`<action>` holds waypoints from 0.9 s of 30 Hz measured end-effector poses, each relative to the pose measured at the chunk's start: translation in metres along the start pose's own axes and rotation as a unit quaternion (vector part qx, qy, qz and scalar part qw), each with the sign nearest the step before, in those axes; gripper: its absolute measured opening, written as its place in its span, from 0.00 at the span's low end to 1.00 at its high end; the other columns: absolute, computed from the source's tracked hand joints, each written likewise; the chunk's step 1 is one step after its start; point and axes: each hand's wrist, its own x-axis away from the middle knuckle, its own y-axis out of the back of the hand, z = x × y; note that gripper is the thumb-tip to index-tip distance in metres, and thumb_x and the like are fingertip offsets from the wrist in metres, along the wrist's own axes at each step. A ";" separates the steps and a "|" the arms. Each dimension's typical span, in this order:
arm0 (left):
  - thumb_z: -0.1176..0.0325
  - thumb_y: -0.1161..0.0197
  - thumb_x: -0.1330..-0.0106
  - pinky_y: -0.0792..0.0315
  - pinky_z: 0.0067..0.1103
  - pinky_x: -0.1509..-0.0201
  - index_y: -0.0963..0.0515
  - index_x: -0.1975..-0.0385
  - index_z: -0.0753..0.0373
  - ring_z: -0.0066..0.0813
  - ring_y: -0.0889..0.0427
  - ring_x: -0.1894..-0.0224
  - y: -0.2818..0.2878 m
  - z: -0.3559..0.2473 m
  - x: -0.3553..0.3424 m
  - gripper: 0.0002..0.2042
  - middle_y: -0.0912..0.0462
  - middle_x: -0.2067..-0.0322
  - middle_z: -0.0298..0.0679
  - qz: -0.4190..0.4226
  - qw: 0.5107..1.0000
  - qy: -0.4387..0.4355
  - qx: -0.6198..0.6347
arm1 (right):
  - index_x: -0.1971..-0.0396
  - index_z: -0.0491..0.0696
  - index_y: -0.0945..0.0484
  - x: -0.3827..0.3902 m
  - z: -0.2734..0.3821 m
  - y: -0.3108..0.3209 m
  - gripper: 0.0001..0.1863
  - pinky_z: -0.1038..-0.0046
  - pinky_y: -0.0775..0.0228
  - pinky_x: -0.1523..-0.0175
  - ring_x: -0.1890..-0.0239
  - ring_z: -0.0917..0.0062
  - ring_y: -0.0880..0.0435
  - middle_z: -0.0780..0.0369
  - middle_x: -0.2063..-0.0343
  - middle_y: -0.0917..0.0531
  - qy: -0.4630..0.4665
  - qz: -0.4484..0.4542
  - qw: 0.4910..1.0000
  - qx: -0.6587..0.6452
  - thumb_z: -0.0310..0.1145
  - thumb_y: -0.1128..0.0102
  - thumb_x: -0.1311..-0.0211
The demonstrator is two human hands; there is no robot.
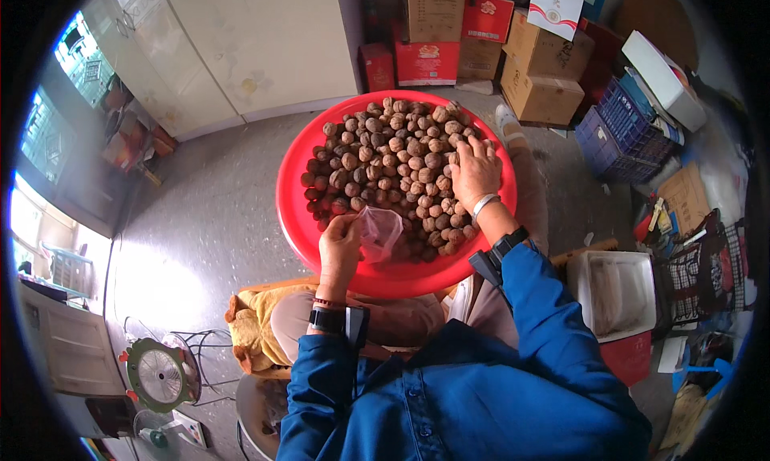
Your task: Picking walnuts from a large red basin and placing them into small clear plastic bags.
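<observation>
A wide red basin (293, 196) sits in front of me, heaped with brown walnuts (397, 148). Over its near left part, my left hand (340, 248) pinches the edge of a thin, clear plastic bag (380, 230). The bag hangs above the walnuts; whether anything is inside is hard to see. My right hand (476, 174) rests on the walnuts at the basin's right side, fingers spread and pointing away from me. No walnut shows clearly in its grasp, and what lies beneath the palm is hidden.
Stacked cartons (433, 28) stand beyond the basin, beside a pale cabinet (265, 44). To the right are blue crates (622, 144) and a white plastic tub (613, 292). A green-framed fan (160, 374) and cables lie at lower left, near a metal bowl (255, 417).
</observation>
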 end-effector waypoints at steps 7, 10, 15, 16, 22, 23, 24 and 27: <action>0.66 0.37 0.27 0.30 0.17 0.80 0.17 0.57 0.64 0.15 0.27 0.81 0.002 0.006 -0.002 0.09 0.19 0.75 0.29 -0.002 1.000 0.006 -0.005 | 0.48 0.53 0.19 -0.009 -0.005 -0.010 0.19 0.42 0.48 0.27 0.27 0.55 0.39 0.61 0.33 0.29 -0.019 0.067 0.997 0.028 0.42 0.33 0.37; 0.66 0.37 0.28 0.30 0.18 0.80 0.17 0.56 0.64 0.15 0.27 0.81 -0.004 0.004 -0.003 0.09 0.18 0.74 0.30 -0.002 1.000 -0.002 -0.008 | 0.60 0.52 0.17 -0.009 -0.014 -0.014 0.15 0.49 0.41 0.31 0.34 0.55 0.31 0.60 0.47 0.18 0.041 -0.052 0.998 -0.012 0.41 0.29 0.44; 0.67 0.38 0.27 0.30 0.17 0.80 0.18 0.54 0.66 0.16 0.26 0.82 0.001 -0.005 0.002 0.10 0.18 0.73 0.33 0.009 1.000 0.010 0.002 | 0.62 0.49 0.20 0.011 0.023 0.008 0.13 0.53 0.28 0.49 0.54 0.55 0.19 0.57 0.64 0.16 0.039 -0.066 0.978 -0.192 0.35 0.28 0.47; 0.67 0.38 0.27 0.30 0.17 0.80 0.18 0.54 0.67 0.16 0.27 0.82 -0.003 -0.012 0.004 0.10 0.18 0.73 0.33 0.010 1.000 0.007 0.004 | 0.57 0.45 0.20 0.016 0.027 0.015 0.16 0.57 0.26 0.48 0.56 0.55 0.18 0.54 0.62 0.15 0.078 -0.071 0.971 -0.214 0.30 0.29 0.46; 0.67 0.39 0.26 0.30 0.17 0.79 0.18 0.53 0.67 0.16 0.27 0.82 -0.001 -0.010 0.004 0.11 0.18 0.73 0.32 0.003 1.000 0.004 -0.005 | 0.59 0.46 0.21 0.040 0.089 0.057 0.13 0.60 0.29 0.55 0.63 0.62 0.18 0.62 0.72 0.16 0.141 -0.101 0.917 -0.359 0.27 0.33 0.45; 0.67 0.39 0.26 0.30 0.17 0.79 0.18 0.53 0.67 0.16 0.27 0.82 -0.003 -0.010 0.004 0.11 0.19 0.74 0.32 0.000 1.000 0.002 -0.009 | 0.58 0.46 0.21 0.044 0.094 0.059 0.13 0.60 0.29 0.54 0.62 0.62 0.18 0.62 0.71 0.16 0.136 -0.104 0.913 -0.371 0.27 0.33 0.44; 0.67 0.39 0.26 0.30 0.17 0.79 0.18 0.53 0.67 0.16 0.27 0.82 -0.003 -0.009 0.003 0.11 0.19 0.74 0.32 0.002 1.000 0.002 -0.008 | 0.57 0.47 0.21 0.047 0.098 0.064 0.13 0.61 0.29 0.52 0.60 0.61 0.18 0.60 0.69 0.15 0.163 -0.044 0.895 -0.413 0.28 0.33 0.42; 0.66 0.38 0.27 0.28 0.17 0.78 0.17 0.55 0.65 0.16 0.25 0.79 0.000 -0.004 0.001 0.10 0.17 0.72 0.32 0.003 1.000 0.006 0.001 | 0.59 0.46 0.19 0.055 0.099 0.053 0.14 0.58 0.28 0.51 0.58 0.58 0.17 0.58 0.65 0.15 0.271 -0.034 0.905 -0.327 0.36 0.29 0.41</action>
